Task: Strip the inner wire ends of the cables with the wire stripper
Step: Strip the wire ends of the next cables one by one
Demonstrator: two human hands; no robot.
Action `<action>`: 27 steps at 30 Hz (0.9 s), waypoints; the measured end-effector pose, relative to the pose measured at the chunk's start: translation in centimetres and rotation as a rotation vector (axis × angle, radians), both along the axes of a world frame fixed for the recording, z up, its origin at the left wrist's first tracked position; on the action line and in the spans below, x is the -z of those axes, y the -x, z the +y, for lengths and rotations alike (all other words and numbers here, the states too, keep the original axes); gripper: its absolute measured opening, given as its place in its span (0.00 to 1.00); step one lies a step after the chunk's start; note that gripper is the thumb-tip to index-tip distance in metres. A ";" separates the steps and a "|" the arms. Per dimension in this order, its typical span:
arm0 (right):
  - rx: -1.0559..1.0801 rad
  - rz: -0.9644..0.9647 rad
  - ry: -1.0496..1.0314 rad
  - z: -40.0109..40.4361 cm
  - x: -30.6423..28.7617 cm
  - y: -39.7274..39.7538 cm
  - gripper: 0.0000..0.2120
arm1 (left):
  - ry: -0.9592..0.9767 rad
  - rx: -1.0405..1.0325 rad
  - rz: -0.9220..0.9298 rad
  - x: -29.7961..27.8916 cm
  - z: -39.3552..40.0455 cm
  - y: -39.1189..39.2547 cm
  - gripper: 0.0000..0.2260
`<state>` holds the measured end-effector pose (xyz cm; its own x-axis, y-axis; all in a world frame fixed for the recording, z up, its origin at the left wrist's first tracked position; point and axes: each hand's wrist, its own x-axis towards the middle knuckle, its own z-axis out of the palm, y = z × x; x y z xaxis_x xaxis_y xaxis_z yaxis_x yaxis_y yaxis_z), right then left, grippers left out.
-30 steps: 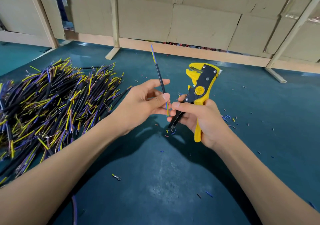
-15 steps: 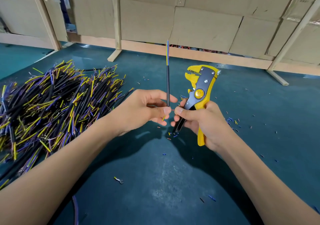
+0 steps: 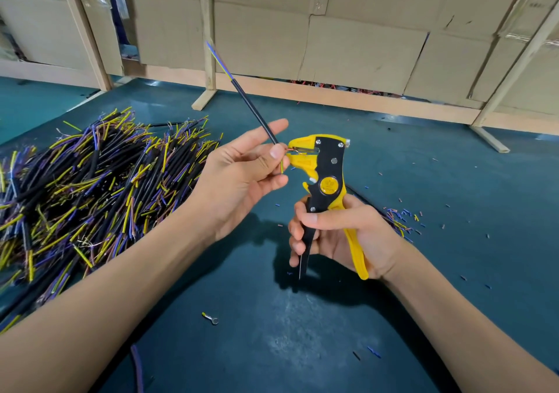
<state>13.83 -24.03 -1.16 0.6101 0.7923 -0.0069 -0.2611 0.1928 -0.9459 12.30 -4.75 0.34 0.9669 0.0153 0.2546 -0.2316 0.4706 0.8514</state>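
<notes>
Black-sheathed cable pinched between thumb and fingers of the left hand, its lower inner wires fed sideways into the yellow head of the wire stripper; right hand wrapped around the stripper's handles, tool upright above the teal table. Step in hand looks like stripping one inner wire end, and the next move likely calls for a firm squeeze while the cable is kept steady. Cable's long axis runs diagonally, far end pointing up and away to the left, with the cable pile lying well left of both hands.
</notes>
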 end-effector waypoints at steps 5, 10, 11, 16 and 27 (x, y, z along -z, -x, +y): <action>-0.018 0.000 -0.017 -0.1 0.2 -0.2 0.04 | 0.017 -0.020 -0.009 0.0 -0.3 0.1 0.18; -0.027 -0.006 -0.022 -0.2 0.4 -0.4 0.03 | 0.017 -0.052 0.011 0.3 -0.4 0.1 0.18; -0.032 -0.009 -0.025 -0.2 0.4 -0.4 0.01 | 0.010 -0.062 0.014 0.3 -0.5 0.1 0.17; -0.052 -0.015 -0.039 -0.3 0.5 -0.5 0.02 | -0.022 -0.071 0.003 0.3 -0.5 0.1 0.17; -0.027 -0.069 0.023 -0.5 0.3 -0.5 0.01 | -0.063 -0.008 0.097 -0.1 0.1 0.1 0.14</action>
<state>14.31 -24.55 -1.48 0.5884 0.8084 0.0156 -0.2001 0.1643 -0.9659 12.22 -4.64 0.40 0.9870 0.0095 0.1605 -0.1500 0.4136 0.8980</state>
